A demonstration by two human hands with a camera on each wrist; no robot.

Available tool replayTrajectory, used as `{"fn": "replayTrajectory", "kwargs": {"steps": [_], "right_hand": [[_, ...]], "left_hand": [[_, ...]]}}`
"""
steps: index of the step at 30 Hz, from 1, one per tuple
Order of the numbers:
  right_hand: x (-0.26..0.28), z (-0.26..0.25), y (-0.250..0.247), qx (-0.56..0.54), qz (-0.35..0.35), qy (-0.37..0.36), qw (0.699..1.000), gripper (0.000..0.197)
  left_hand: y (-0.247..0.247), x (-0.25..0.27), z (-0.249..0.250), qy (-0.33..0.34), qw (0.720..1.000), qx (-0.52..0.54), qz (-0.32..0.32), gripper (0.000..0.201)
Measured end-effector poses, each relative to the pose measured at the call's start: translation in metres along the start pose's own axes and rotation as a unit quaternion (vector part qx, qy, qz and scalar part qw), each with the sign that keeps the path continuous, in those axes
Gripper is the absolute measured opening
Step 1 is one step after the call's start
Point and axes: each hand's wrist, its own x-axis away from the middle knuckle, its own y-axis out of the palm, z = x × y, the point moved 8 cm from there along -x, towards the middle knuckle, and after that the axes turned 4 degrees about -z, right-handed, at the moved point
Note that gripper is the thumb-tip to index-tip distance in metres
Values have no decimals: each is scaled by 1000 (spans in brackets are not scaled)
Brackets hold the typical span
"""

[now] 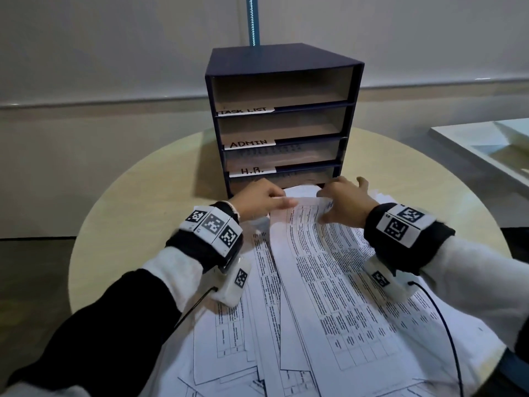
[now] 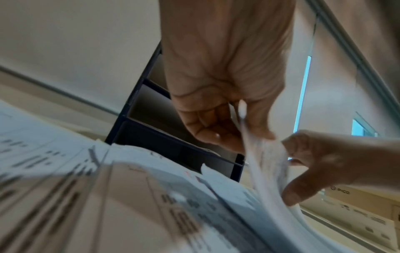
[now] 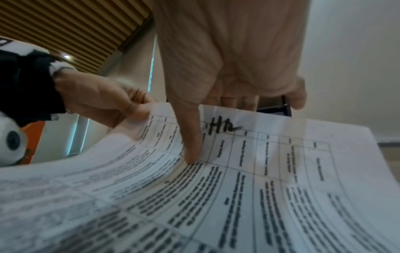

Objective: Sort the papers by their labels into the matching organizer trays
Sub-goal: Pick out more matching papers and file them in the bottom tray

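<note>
Head view looks down; wrist views, close, upward, share the organizer (image 1: 282, 121).

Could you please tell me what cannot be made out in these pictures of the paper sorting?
- Bottom tray's label on the organizer: head view, hidden behind both hands.
- Printed text on the lifted sheet: every view, blurred and too small.
- Papers under the top sheet: head view, labels covered.
- Fingers of the right hand behind the sheet: right wrist view.
</note>
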Motion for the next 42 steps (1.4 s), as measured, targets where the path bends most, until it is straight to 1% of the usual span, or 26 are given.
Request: {"fn": "replayTrajectory", "kwargs": {"steps": [1,2,3,4,6,8,10,11,12,14,15,17,19,21,24,27,28,30,32,34,35,37,38,39,40,42], "right_hand": [[2,-3,-1,15,6,-8,1000,18],[4,-7,-2,29,16,-22,999,8],[5,-9,-3,44,29,-29,998,25],[7,-14,-2,49,34,-47,997,37],[11,-23,-2,49,30,-79,995,43],[13,-25,8,34,-9,-89,995,36],[16,-25,20,21,-59,-84,994,11],[18,-27,25,21,-78,-92,993,11],[22,-31,29,23,-93,-102,990,21],[26,-34,32,23,-110,-107,988,33],[27,-36,33,27,-112,-111,987,33],[26,-36,34,20,-107,-113,988,20],[26,-35,33,-1,-104,-107,989,9],[26,-32,31,-12,-107,-98,989,16],[20,-24,23,-4,-86,-60,994,30],[11,-20,10,-7,-45,-35,998,42],[9,-22,4,4,-19,-43,999,44],[5,-31,-9,51,26,-69,996,45],[0,-39,-17,65,32,-77,994,43],[-6,-45,-24,36,27,-71,996,36],[-10,-47,-29,22,36,-65,997,33],[-17,-49,-44,-6,76,-48,996,30],[-20,-50,-54,-14,104,-40,994,28],[-21,-50,-64,-17,133,-32,990,27],[-22,-50,-72,-18,159,-28,987,26],[-19,-56,-85,-31,203,-40,978,24]], "left_hand": [[-1,1,-4,-16,999,36,9,43],[-2,2,-10,-38,996,77,25,47],[-4,2,-16,-55,991,116,40,49],[-6,2,-20,-66,985,149,52,49],[-8,3,-28,-91,980,162,66,43],[-5,1,-36,-131,982,127,49,32],[5,-2,-37,-154,986,61,0,27],[11,-4,-36,-156,987,37,-21,21],[14,-6,-33,-162,986,31,-31,14],[18,-11,-29,-167,985,39,-31,13],[19,-14,-27,-162,985,54,-23,14],[21,-19,-20,-149,981,124,1,5],[23,-22,-13,-138,977,163,8,26],[22,-22,-9,-128,983,133,7,35],[11,-19,-13,-123,985,117,11,33],[-3,-9,-21,-106,991,77,18,20],[-7,-5,-25,-102,993,63,16,16],[-15,3,-30,-101,994,48,13,15],[-21,8,-35,-98,993,58,18,17],[-31,14,-36,-89,986,121,73,17],[-36,17,-37,-88,975,174,109,18],[-38,22,-37,-86,945,279,147,35],[-39,23,-37,-83,934,312,155,46],[-40,24,-34,-73,927,331,159,52],[-41,25,-29,-59,925,341,160,49],[-41,25,-18,-26,928,333,162,28]]}}
